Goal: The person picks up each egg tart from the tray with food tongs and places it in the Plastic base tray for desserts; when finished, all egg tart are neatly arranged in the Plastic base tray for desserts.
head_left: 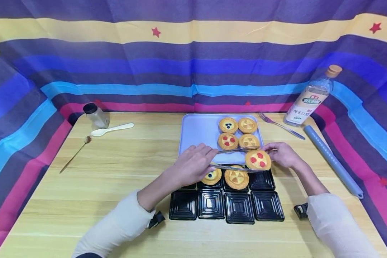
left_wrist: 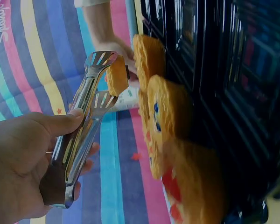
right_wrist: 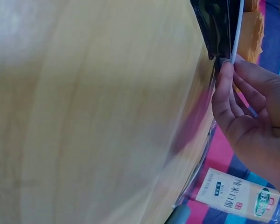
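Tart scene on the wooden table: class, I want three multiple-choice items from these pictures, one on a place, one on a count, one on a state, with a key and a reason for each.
1. Where does the white spoon lie?
A. on the tray
B. on the table, left of the tray, by the small jar
C. in a black mould

2. How many tarts rest on the tray?
A. two
B. four
C. six

3. What is the left hand doing?
A. lying flat on the table
B. holding the fork
C. gripping metal tongs that clamp a tart

Key: 1 B, the spoon sits on bare wood near the small jar. 2 B, four tarts stand in a two-by-two block at the tray's right side. 3 C, the tongs pinch the red-dotted tart between their ends.
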`<action>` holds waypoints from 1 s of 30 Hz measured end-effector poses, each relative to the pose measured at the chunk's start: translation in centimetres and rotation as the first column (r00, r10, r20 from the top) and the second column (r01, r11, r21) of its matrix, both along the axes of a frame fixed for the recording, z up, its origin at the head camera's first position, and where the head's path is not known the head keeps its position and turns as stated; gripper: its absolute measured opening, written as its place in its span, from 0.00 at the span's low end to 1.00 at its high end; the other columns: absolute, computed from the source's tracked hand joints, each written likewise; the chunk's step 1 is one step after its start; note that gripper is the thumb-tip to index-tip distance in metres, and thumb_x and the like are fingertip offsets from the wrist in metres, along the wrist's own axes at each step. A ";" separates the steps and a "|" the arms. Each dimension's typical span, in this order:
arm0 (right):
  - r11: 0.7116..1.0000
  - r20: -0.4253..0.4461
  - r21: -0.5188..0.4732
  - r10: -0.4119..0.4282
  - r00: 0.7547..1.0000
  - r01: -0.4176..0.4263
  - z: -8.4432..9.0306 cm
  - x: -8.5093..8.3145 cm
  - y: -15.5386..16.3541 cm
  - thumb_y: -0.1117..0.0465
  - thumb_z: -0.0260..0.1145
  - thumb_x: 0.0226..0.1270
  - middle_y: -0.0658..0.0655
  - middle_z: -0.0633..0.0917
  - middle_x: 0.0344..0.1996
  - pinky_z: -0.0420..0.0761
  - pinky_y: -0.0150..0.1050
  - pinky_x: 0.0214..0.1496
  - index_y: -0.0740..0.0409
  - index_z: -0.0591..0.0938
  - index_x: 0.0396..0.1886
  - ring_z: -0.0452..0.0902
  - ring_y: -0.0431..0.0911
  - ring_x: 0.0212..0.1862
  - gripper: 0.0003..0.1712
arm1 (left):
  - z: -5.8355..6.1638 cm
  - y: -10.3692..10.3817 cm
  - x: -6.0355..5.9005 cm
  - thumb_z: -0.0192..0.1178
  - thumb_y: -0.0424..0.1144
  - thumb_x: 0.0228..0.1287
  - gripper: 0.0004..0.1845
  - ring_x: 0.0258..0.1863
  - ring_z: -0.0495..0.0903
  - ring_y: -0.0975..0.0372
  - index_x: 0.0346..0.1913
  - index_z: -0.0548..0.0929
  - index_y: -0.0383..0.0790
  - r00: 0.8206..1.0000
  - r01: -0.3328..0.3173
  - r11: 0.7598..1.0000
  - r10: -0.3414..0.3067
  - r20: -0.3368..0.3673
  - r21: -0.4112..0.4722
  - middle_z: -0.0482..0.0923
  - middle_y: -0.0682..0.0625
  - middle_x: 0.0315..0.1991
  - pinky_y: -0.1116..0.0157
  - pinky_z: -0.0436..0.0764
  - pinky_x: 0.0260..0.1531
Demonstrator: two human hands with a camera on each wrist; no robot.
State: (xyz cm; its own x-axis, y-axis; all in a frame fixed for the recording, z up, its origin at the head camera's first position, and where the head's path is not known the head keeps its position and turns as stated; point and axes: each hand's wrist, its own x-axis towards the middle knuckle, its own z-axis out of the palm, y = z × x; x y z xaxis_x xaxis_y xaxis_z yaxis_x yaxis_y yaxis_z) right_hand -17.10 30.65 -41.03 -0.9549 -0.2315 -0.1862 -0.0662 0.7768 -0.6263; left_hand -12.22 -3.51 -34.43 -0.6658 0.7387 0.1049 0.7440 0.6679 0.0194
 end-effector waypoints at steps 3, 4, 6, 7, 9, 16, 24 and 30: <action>1.000 0.015 -0.015 0.005 1.000 -0.005 0.1 -0.1 0.1 0.70 0.61 0.62 0.61 0.84 0.36 0.75 0.30 0.34 0.65 0.83 0.42 0.76 0.41 0.34 0.10 | -0.3 0.5 0.3 0.57 0.52 0.66 0.27 0.52 0.76 0.59 0.63 0.71 0.41 1.000 0.025 0.999 -0.026 -0.018 -0.022 0.79 0.50 0.54 0.63 0.80 0.46; 1.000 0.030 -0.030 0.002 1.000 -0.001 0.1 -0.1 0.1 0.69 0.61 0.62 0.61 0.83 0.36 0.76 0.30 0.33 0.65 0.83 0.42 0.76 0.40 0.34 0.10 | -0.4 0.6 0.4 0.56 0.52 0.66 0.27 0.52 0.76 0.60 0.63 0.71 0.41 0.999 0.030 0.999 -0.030 -0.019 -0.031 0.79 0.50 0.54 0.64 0.80 0.46; 0.999 0.053 -0.047 0.000 0.999 0.002 0.1 -0.2 0.3 0.68 0.63 0.61 0.61 0.83 0.36 0.76 0.29 0.31 0.66 0.82 0.43 0.75 0.38 0.32 0.10 | -0.5 0.9 0.6 0.56 0.52 0.66 0.27 0.52 0.76 0.60 0.63 0.71 0.42 0.999 0.040 0.998 -0.040 -0.014 -0.041 0.79 0.51 0.53 0.64 0.80 0.46; 0.998 0.067 -0.057 -0.001 0.998 0.005 0.1 -0.2 0.3 0.67 0.63 0.61 0.61 0.82 0.35 0.77 0.30 0.31 0.66 0.82 0.43 0.75 0.37 0.31 0.11 | -0.6 1.0 0.7 0.57 0.52 0.66 0.27 0.52 0.76 0.60 0.63 0.71 0.42 0.999 0.043 0.998 -0.044 -0.008 -0.043 0.79 0.51 0.53 0.64 0.79 0.47; 0.997 0.091 -0.076 -0.004 0.996 0.010 0.1 -0.3 0.5 0.66 0.64 0.61 0.61 0.82 0.35 0.78 0.31 0.31 0.67 0.81 0.44 0.76 0.37 0.30 0.13 | -0.7 1.4 0.9 0.56 0.53 0.66 0.27 0.52 0.76 0.61 0.63 0.71 0.42 0.999 0.051 0.997 -0.051 0.002 -0.051 0.79 0.51 0.53 0.64 0.79 0.47; 0.994 0.122 -0.104 -0.016 0.992 0.029 0.0 -0.3 0.4 0.62 0.67 0.60 0.61 0.81 0.36 0.78 0.32 0.32 0.67 0.81 0.46 0.76 0.38 0.29 0.16 | -1.4 2.2 1.3 0.54 0.54 0.67 0.26 0.51 0.76 0.61 0.62 0.72 0.43 0.997 0.075 0.994 -0.075 -0.006 -0.074 0.79 0.52 0.53 0.66 0.79 0.44; 0.992 0.151 -0.118 -0.033 0.988 0.051 0.1 -0.2 0.1 0.66 0.65 0.61 0.63 0.80 0.36 0.79 0.33 0.31 0.69 0.80 0.47 0.78 0.40 0.30 0.16 | -2.2 2.5 1.3 0.56 0.53 0.66 0.25 0.48 0.77 0.61 0.59 0.73 0.43 0.998 0.057 0.995 -0.058 -0.011 -0.080 0.80 0.52 0.51 0.66 0.79 0.42; 0.993 0.150 -0.104 -0.045 0.988 0.061 0.1 0.0 0.1 0.65 0.66 0.60 0.61 0.81 0.35 0.78 0.33 0.30 0.68 0.80 0.47 0.77 0.40 0.30 0.16 | -2.5 2.7 1.3 0.56 0.54 0.66 0.24 0.47 0.77 0.62 0.59 0.73 0.43 0.998 0.056 0.995 -0.058 -0.019 -0.081 0.80 0.53 0.49 0.67 0.78 0.39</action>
